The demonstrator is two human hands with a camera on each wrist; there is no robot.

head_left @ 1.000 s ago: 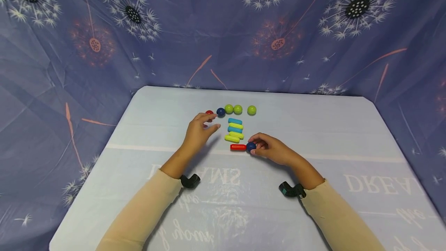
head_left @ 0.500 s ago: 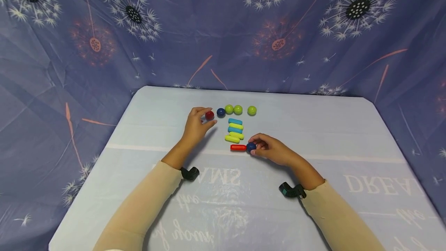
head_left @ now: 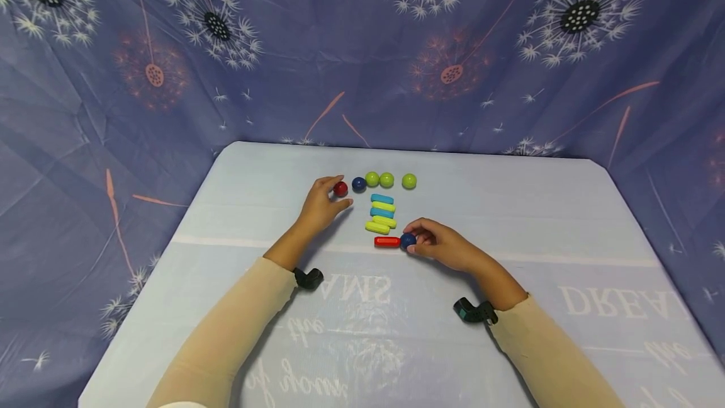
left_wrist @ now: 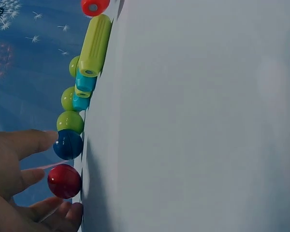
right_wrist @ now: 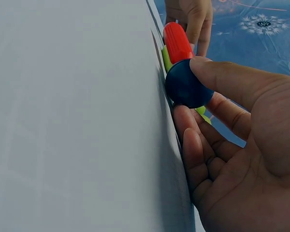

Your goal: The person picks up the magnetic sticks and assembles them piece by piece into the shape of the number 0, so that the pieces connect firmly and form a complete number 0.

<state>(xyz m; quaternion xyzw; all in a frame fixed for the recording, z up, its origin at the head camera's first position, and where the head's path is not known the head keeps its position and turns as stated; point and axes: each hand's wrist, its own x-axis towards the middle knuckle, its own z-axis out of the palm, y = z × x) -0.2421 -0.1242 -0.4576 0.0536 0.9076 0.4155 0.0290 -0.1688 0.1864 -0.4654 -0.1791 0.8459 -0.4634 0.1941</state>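
My right hand [head_left: 444, 245] pinches a dark blue ball [right_wrist: 187, 84] between thumb and fingers. A red ribbed stick [head_left: 387, 242] adjoins that ball and lies on the table. Around a red ball [head_left: 340, 189] at the back, my left hand [head_left: 321, 205] holds its fingers and thumb spread. In the left wrist view the thumb stands apart from the red ball [left_wrist: 64, 181], overlapping a second dark blue ball [left_wrist: 68, 144]. To the right of the red ball, that second blue ball [head_left: 359, 184] is in a row with green balls [head_left: 387, 179].
Between the hands, yellow-green sticks [head_left: 377, 227] and blue sticks [head_left: 382, 198] lie stacked in a column. They sit on a white table [head_left: 510, 206] with printed lettering. Behind it hangs a purple-blue cloth [head_left: 351, 49] with a dandelion pattern.
My left hand has shifted left and its fingers have moved off the front of the red ball, which now shows more fully between fingers and thumb. The right hand has stayed in place.
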